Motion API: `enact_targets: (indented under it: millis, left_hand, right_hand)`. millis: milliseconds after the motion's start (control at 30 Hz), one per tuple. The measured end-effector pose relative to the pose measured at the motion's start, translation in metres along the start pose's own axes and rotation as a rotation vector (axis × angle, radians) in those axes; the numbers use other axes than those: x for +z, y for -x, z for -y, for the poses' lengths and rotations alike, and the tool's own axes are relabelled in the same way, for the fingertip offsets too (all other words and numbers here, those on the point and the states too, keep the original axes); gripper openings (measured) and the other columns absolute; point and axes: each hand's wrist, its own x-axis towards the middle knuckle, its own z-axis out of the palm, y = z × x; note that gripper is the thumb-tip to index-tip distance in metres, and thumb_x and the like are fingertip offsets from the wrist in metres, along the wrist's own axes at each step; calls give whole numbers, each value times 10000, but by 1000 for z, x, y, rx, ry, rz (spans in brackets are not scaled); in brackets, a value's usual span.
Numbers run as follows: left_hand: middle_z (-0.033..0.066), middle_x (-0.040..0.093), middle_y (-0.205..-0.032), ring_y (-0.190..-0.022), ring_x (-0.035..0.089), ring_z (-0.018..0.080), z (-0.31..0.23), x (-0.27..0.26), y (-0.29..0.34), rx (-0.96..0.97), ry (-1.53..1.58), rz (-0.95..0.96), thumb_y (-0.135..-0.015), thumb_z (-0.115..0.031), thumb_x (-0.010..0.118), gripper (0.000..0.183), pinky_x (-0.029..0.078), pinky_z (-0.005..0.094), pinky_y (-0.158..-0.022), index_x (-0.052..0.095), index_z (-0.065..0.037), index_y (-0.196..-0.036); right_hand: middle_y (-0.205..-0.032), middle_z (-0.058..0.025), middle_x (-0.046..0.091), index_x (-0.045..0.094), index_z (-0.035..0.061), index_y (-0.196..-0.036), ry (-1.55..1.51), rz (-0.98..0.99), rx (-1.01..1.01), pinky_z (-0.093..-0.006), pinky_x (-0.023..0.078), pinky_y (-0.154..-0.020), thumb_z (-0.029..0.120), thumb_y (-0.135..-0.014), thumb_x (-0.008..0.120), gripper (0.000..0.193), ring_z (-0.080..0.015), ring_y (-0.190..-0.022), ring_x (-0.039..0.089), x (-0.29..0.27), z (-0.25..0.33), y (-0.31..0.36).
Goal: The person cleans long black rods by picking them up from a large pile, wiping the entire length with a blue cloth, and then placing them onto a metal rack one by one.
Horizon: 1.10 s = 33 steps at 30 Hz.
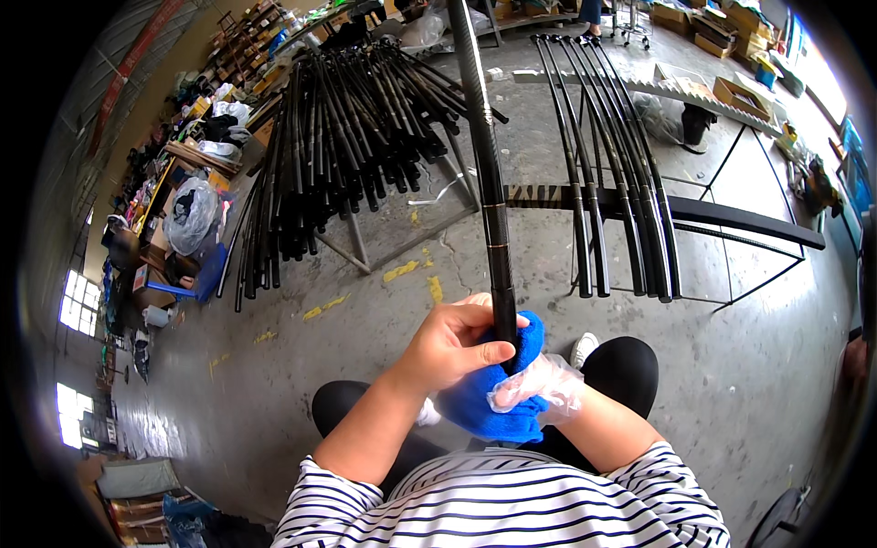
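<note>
A long black fishing rod point(494, 219) with thin bands stands nearly upright before me, running up past the top edge. Its lower end is between my hands. My bare left hand point(444, 345) is closed around it, thumb across the front. In a clear plastic glove, my right hand point(546, 387) grips a blue cloth point(489, 418) that is wrapped about the rod's lower end. Part of the cloth rises behind the rod near my left fingertips. The rod's very bottom is hidden by the cloth and my right hand.
Many black rods point(338, 128) lean on a metal stand at the far left. Several more rods point(630, 201) rest across a padded bar point(731, 219) and a notched rail point(658, 89) at the right. Cluttered shelves point(169, 192) line the left wall. My knees point(621, 374) are below.
</note>
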Motion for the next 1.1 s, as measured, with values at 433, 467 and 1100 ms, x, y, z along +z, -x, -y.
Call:
enact_targets:
  millis: [433, 467, 1100]
  left_hand:
    - [-1, 478, -762, -676, 469, 63, -1, 15, -29, 149, -248, -349, -813, -48, 603, 99, 380, 193, -584, 578, 16, -884]
    - [4, 476, -742, -665, 466, 69, -5, 10, -37, 192, -224, -411, -843, -75, 568, 88, 379, 203, -575, 554, 11, -857]
    - [251, 566, -655, -656, 578, 401, 104, 205, -231, -114, -533, -68, -872, -270, 446, 356, 468, 449, -596, 486, 38, -698]
  right_hand:
    - [-970, -52, 557, 503, 17, -1127, 257, 46, 202, -278, 453, -807, 172, -595, 799, 629, -135, -944, 534, -26, 9, -4]
    - [-839, -94, 606, 597, 1, -1007, 527, 115, 434, -299, 470, -720, 286, -656, 749, 477, -155, -814, 570, -24, 11, -7]
    - [-881, -148, 637, 627, 15, -932, 1282, -97, 266, -376, 466, -748, 402, -770, 595, 422, -245, -814, 598, -95, -68, -41]
